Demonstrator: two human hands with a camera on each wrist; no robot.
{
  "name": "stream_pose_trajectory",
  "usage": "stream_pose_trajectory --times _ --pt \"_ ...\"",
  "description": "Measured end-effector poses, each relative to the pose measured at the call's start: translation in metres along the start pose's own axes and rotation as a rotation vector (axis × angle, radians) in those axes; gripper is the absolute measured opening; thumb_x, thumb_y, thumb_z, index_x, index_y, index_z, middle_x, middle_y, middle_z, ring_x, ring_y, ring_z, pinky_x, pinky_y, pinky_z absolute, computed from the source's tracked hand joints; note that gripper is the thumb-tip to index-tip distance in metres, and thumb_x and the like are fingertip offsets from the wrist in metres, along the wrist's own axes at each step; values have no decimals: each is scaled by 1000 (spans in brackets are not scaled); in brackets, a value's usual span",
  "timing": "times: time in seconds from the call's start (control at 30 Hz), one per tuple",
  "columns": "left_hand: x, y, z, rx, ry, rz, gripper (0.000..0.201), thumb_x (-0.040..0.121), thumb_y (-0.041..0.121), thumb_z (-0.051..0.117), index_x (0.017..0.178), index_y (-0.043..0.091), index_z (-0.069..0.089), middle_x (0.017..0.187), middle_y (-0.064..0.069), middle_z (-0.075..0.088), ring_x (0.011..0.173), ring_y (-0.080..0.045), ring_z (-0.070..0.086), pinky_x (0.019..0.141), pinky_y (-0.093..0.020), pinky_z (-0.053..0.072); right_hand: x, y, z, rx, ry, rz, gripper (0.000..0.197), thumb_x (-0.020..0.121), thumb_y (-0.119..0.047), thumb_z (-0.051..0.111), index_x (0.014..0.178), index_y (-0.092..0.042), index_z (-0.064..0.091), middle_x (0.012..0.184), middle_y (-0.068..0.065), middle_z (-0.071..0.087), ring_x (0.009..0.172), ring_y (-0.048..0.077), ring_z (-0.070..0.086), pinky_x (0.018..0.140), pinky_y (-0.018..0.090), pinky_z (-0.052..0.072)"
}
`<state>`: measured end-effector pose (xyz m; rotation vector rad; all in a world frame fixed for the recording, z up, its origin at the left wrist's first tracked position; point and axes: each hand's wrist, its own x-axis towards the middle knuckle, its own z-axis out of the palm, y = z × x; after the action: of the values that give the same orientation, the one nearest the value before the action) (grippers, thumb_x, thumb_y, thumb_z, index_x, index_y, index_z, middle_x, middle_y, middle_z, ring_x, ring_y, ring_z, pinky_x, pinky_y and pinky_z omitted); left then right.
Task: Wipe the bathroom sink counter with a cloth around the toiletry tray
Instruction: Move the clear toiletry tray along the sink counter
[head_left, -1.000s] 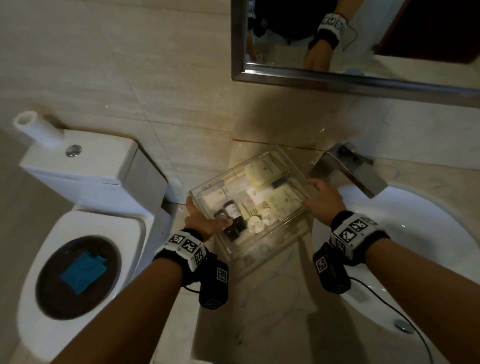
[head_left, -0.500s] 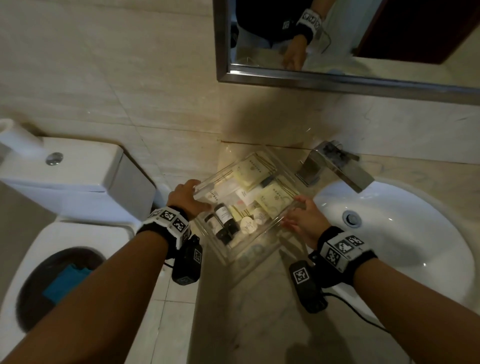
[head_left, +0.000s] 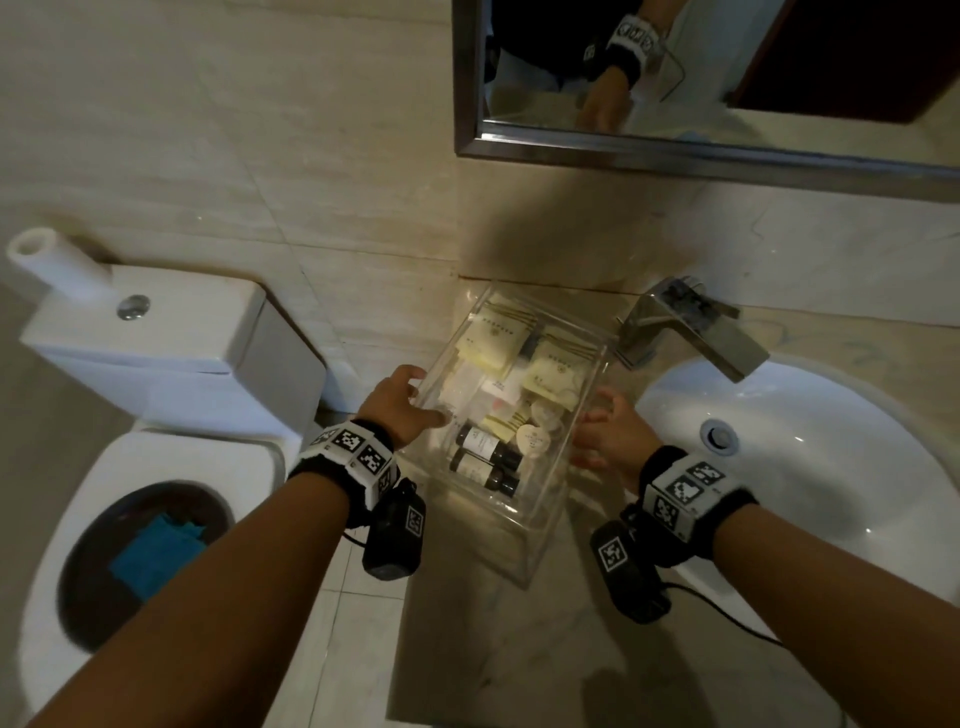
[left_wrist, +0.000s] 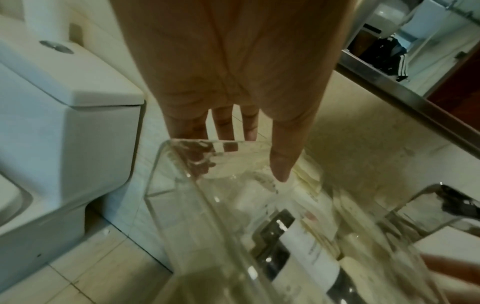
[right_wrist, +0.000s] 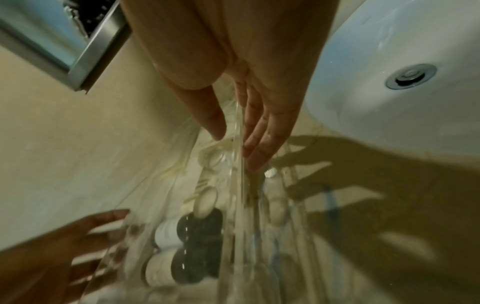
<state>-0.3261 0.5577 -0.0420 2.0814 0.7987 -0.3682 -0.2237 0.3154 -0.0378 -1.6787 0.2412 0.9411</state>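
Observation:
A clear acrylic toiletry tray holding sachets and small dark bottles stands lengthwise on the beige counter, left of the sink. My left hand pinches its left wall. The left wrist view shows the left hand with thumb inside the tray and fingers outside. My right hand holds the right wall. In the right wrist view the right hand straddles that wall of the tray. A blue cloth lies on the toilet's dark centre, away from both hands.
A steel faucet stands just right of the tray's far end. A framed mirror hangs above. The white toilet tank with a paper roll sits left of the counter's edge. A tiled floor gap lies between them.
The tray has turned from a slant to lie with its short end toward the wall. Both hands stayed on its sides and turned with it.

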Motion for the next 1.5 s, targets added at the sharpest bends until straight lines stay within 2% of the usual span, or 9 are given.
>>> stream_pose_trajectory --times 0.1,0.23,0.6,0.77,0.87,0.97,1.2,1.33,1.5 --pt "-1 1 1 17 15 16 67 79 20 74 135 17 38 131 -12 50 116 -26 51 94 -37 46 -3 13 10 -127 1 23 66 87 5 53 142 -16 23 89 5 52 70 20 55 61 35 56" --pt "-6 -1 5 20 17 38 67 78 18 75 134 17 36 130 -12 50 115 -25 51 94 -36 46 2 16 12 -182 42 3 69 84 9 54 142 -12 24 84 2 50 75 22 57 77 46 57" --pt "-21 13 57 -157 -62 29 72 69 15 82 117 25 29 118 -14 43 103 -32 55 62 -38 57 12 -6 -34 -420 192 -213 59 86 5 47 137 -24 42 93 7 58 81 25 57 65 34 51" --pt "-21 19 63 -191 -4 -4 81 70 15 82 132 17 31 119 -14 48 102 -31 56 77 -46 57 6 7 -40 -596 114 -230 75 84 -3 59 146 -28 26 88 19 61 76 27 58 67 32 51" --pt "-18 24 59 -239 -15 -45 77 73 15 80 132 19 32 117 -11 49 99 -30 56 63 -42 59 11 10 -38 -576 137 -214 77 86 -4 59 147 -31 22 79 16 56 67 23 54 57 27 47" --pt "-14 25 54 -329 -54 -109 74 75 13 78 132 27 33 118 -9 48 104 -33 55 51 -36 57 16 10 -36 -525 148 -194 77 86 1 56 147 -32 23 85 15 60 66 19 54 55 22 43" --pt "10 30 44 -371 -22 -123 73 77 14 77 133 33 34 109 -10 59 90 -28 62 59 -39 59 34 -12 -31 -500 136 -211 75 86 0 56 144 -38 26 84 12 62 71 22 56 69 33 53" --pt "24 34 40 -398 -11 -134 75 77 9 76 134 33 35 112 -11 59 97 -32 61 59 -41 59 40 -23 -28 -453 116 -215 72 86 1 56 143 -34 31 104 7 63 83 18 59 69 26 50" --pt "33 37 35 -413 -21 -145 79 75 7 77 135 36 34 107 -8 60 95 -32 62 52 -37 58 47 -30 -29 -370 121 -160 76 81 4 61 143 -29 32 115 9 62 106 26 60 91 40 52"
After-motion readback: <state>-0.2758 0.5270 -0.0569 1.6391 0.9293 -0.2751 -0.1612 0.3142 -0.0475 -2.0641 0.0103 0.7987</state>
